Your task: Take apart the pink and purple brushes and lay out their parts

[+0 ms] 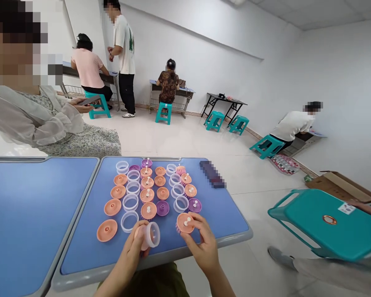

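My left hand [132, 244] is closed around a clear plastic cup-like ring [154, 234], its round mouth tilted to the right. Something pale orange shows behind the ring, partly hidden by my fingers. The fingers of my right hand [203, 244] pinch an orange round brush head [182, 222] with bristles below and a white peg on top, at the table's near edge. Beyond my hands are rows of parts: orange discs [107, 230], clear rings [130, 221], pegged orange brush heads [149, 210], a purple disc [162, 208] and a purple pegged piece [194, 205].
The blue table [222, 218] has a raised grey rim; another blue table [34, 214] adjoins it on the left. A blurred dark object [212, 174] lies at its right. A person [55, 119] sits across. A teal stool [330, 222] stands at right, a hand near it.
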`<state>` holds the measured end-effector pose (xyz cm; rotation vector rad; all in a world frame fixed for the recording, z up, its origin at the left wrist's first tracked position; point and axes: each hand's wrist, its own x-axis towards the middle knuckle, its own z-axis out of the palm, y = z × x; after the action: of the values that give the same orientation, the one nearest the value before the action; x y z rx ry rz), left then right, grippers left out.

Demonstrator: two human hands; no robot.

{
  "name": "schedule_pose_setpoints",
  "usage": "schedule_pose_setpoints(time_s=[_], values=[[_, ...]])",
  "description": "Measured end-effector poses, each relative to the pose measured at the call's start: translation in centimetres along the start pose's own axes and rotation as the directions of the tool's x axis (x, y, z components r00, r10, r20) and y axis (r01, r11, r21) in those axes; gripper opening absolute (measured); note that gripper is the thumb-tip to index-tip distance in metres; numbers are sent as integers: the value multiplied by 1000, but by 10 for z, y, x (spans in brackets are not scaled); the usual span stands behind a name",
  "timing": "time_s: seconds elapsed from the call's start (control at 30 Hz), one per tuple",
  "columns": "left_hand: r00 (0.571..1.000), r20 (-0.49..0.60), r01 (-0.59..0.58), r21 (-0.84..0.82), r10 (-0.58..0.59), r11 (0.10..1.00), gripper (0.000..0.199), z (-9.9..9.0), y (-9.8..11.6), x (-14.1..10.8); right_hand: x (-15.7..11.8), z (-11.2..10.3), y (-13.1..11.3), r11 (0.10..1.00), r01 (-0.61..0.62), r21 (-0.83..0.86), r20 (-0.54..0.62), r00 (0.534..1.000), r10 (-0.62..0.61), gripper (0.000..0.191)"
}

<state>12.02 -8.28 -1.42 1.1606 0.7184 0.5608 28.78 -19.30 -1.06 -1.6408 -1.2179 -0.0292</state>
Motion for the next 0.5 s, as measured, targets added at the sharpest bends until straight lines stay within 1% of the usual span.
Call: schedule_pose_setpoints(time_s=[0.1,0.17,0.33,0.5], values=[[1000,-15,11,-10,-11,1000,48,0,-1,1,-6,0,11,997,-75,12,-63,995,76,12],[1000,-22,10,-9,-10,1000,48,-1,-1,1,-10,-1,16,994,-106,11,-75,992,106,10],[999,-37,-32,16,32,999,48,-1,0,1,-15,-12,24,991,-128,-23,-73,989,126,5],[999,-44,-30,39,31,999,49,-3,-1,2,-18,-26,32,987,-155,-46,-129,981,148,6]])
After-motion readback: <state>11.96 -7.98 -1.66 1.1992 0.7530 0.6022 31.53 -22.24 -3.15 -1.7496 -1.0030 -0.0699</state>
